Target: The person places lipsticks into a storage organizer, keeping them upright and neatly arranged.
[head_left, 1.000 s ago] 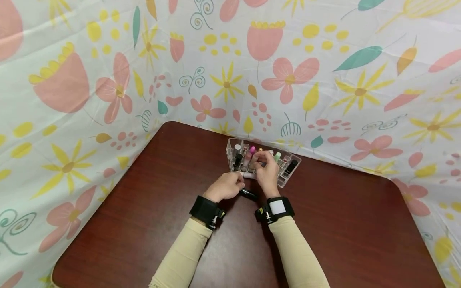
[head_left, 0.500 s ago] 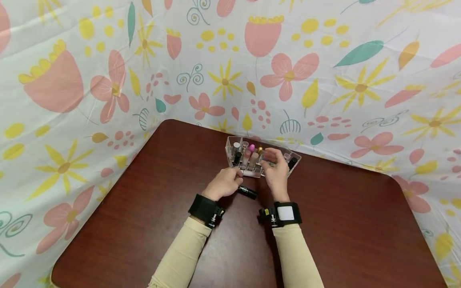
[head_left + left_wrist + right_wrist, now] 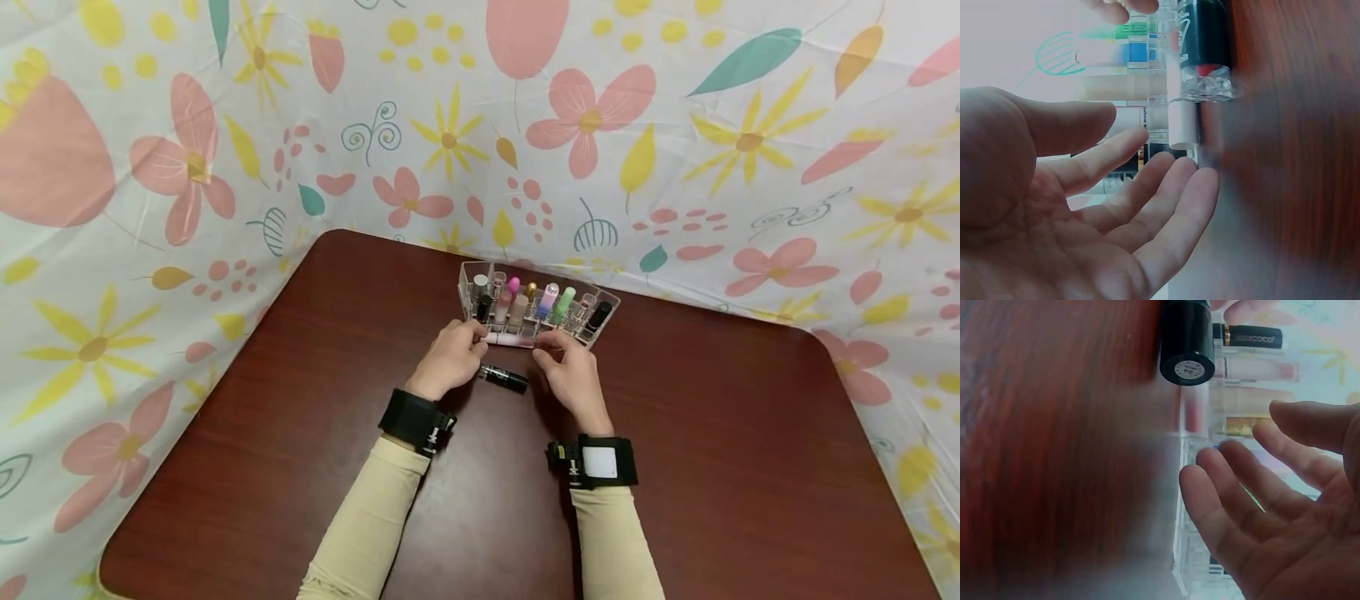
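Observation:
A clear lipstick organizer with several lipsticks and lip gloss tubes upright in its slots stands near the table's back edge. Along its front lies a white-capped tube. In front of that lies a black cosmetic tube, whose clear faceted end shows red in the left wrist view. My left hand is at the organizer's front left, fingers loosely bent beside the white cap. My right hand is at its front right, thumb apart from the fingers, nothing held between them.
The organizer stands on a brown wooden table with rounded corners. A flowered cloth hangs behind the table and along its left side. Among the upright tubes are a green one and a black one.
My right hand has drawn back from the tubes to the organizer's front edge, uncovering the pink-and-blue and green tubes. The left hand stays by the front left corner. The head view has tilted down.

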A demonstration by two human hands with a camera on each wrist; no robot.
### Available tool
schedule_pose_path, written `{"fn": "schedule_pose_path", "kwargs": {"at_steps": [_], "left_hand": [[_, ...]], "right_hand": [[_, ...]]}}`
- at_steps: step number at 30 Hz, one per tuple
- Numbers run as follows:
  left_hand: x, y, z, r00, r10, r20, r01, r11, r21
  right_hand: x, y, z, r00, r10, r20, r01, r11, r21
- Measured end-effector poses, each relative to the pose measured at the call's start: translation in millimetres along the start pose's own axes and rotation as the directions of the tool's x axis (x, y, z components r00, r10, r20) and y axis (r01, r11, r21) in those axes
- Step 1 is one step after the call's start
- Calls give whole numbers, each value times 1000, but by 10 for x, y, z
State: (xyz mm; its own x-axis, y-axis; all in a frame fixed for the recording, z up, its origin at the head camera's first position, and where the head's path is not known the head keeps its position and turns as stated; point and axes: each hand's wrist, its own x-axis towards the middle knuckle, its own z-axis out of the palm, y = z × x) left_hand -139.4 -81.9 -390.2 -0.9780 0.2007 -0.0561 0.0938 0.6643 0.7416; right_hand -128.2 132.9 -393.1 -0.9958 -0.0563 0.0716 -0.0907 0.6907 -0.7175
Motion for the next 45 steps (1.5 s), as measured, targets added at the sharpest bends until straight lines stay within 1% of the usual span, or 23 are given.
{"fn": "schedule_pose_path", "kwargs": {"at_steps": [2, 5, 8, 10, 11, 13, 15, 17, 19, 22, 25, 29, 34, 37, 41, 45], "left_hand": [[2, -13, 1, 1000, -7, 3, 7, 1000, 4], [6, -23, 6, 1000, -26, -3, 26, 1000, 2], [10, -23, 15, 998, -15, -55, 17, 999, 35], [10, -15, 29, 993, 36, -109, -26, 996, 89], [9, -10, 39, 988, 70, -137, -53, 991, 124], [9, 2, 63, 972, 150, -180, -112, 973, 203], [11, 18, 88, 953, 223, -204, -163, 948, 272], [18, 29, 114, 937, 278, -210, -202, 924, 325], [29, 40, 135, 925, 320, -206, -232, 902, 363], [49, 43, 163, 916, 355, -184, -259, 878, 403], [75, 34, 194, 917, 368, -150, -272, 857, 438], [104, 14, 230, 922, 369, -116, -270, 828, 492], [98, 21, 258, 933, 351, -81, -256, 805, 536], [81, 28, 263, 936, 343, -74, -252, 803, 540], [64, 31, 267, 937, 341, -81, -251, 814, 524], [68, 31, 275, 938, 338, -73, -257, 823, 506]], "right_hand": [[6, 5, 16, 1000, 2, 13, -2, 1000, -1], [23, 8, 38, 1000, -10, 7, 10, 1000, -10], [64, -10, 54, 998, -59, -6, 59, 996, -66], [97, -26, 66, 994, -105, -22, 101, 986, -132], [111, -40, 70, 991, -128, -31, 121, 978, -172], [135, -71, 80, 984, -171, -45, 154, 956, -250], [148, -97, 100, 978, -204, -47, 178, 931, -319], [158, -118, 128, 972, -233, -31, 205, 905, -372], [169, -128, 165, 966, -259, -4, 235, 882, -409], [189, -134, 218, 958, -284, 38, 272, 860, -431], [208, -137, 251, 955, -290, 55, 284, 855, -434], [233, -148, 266, 953, -298, 57, 292, 854, -430], [234, -150, 257, 951, -305, 53, 297, 851, -433], [228, -148, 256, 950, -307, 55, 299, 846, -440], [218, -132, 259, 946, -315, 79, 316, 836, -448], [208, -116, 261, 948, -302, 100, 315, 843, -437]]}}
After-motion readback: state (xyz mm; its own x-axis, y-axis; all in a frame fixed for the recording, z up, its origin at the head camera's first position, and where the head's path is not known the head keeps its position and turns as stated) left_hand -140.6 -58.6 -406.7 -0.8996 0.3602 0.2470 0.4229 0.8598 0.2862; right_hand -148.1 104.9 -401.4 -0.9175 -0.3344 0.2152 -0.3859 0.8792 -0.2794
